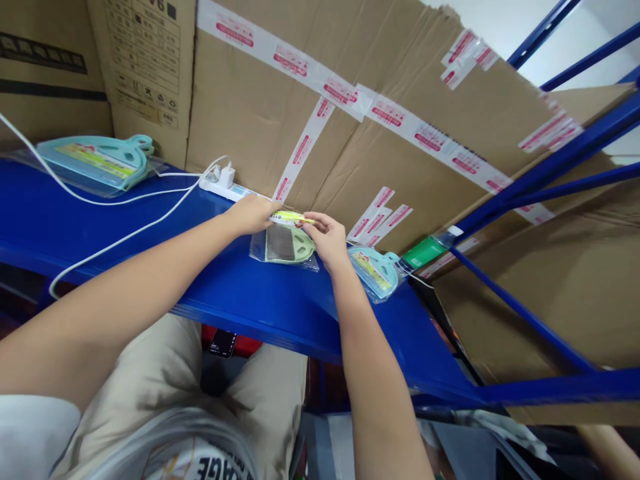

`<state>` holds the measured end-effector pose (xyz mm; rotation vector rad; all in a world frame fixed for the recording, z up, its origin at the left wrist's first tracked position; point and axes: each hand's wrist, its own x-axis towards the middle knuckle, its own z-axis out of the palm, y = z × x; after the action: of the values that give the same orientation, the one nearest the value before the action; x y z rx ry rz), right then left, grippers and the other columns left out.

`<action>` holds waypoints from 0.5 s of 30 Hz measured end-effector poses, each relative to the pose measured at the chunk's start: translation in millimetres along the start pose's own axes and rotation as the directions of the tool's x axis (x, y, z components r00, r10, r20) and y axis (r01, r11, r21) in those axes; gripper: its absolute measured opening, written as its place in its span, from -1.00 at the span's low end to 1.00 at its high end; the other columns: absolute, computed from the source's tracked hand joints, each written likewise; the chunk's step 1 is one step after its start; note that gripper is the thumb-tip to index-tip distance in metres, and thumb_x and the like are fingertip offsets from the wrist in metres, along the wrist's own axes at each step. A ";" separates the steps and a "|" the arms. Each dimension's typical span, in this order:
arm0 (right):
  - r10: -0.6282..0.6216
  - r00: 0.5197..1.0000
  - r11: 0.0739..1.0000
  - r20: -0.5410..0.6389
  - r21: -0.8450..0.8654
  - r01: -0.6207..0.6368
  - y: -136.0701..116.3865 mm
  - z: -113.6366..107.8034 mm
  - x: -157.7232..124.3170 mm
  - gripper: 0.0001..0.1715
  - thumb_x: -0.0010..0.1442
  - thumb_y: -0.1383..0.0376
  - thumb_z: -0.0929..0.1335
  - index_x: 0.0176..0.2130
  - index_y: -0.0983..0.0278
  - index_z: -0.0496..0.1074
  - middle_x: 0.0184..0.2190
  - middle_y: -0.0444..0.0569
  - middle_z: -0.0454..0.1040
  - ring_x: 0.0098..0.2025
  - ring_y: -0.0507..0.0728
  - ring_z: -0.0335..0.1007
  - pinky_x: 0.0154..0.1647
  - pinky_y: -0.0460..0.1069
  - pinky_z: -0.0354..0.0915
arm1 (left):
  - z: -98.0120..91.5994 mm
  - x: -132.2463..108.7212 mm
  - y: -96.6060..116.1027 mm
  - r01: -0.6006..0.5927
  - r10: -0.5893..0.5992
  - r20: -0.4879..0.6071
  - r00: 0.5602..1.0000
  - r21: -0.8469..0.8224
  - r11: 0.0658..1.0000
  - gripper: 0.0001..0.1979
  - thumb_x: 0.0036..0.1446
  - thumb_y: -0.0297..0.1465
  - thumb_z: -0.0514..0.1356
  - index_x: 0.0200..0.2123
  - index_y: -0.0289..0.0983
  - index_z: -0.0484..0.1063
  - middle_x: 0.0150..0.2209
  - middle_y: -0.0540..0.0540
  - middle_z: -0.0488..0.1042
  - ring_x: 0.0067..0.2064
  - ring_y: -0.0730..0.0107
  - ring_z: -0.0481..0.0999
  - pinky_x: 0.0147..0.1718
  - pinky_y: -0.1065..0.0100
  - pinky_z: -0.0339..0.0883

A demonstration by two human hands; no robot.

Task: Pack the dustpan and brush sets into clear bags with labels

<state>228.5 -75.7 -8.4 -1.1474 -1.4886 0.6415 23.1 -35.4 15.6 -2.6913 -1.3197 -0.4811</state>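
A yellow-and-white label strip [291,219] with red print is stretched between my two hands. My left hand [255,214] pinches its left end, and my right hand [327,237] has thumb and fingers closed on the right end. Directly below it lies a pale green dustpan [303,247] with a dark part beside it, on or in a clear plastic bag [259,248] on the blue shelf [250,287]. Whether the label touches the dustpan, I cannot tell. A light blue dustpan [383,270] with a yellow label lies bagged to the right of my right hand.
More bagged blue dustpans [90,155] lie at the left. A white power strip [220,191] and loose white cables [125,233] are left of my hands. Behind stands a taped cardboard box [260,120]. A green-labelled bottle [427,251] and blue rack bars [520,307] are on the right.
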 end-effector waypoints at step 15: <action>-0.109 0.990 0.985 -0.089 -0.144 0.095 13.7 -16.0 8.9 -0.76 0.10 0.26 0.43 -0.18 0.24 0.59 -0.19 -0.03 0.67 -0.18 0.12 0.59 -0.05 0.08 0.52 | -5.3 -1.1 -32.5 0.220 -0.220 -0.084 0.972 0.000 0.975 -0.48 0.30 -0.37 0.05 0.29 -0.34 0.32 0.03 -0.30 0.60 0.11 0.03 0.57 0.02 0.18 0.38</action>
<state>248.5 -65.4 -12.4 -1.1829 -1.5169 0.4111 -4.3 -17.3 18.8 -2.4983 -1.5998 -0.6005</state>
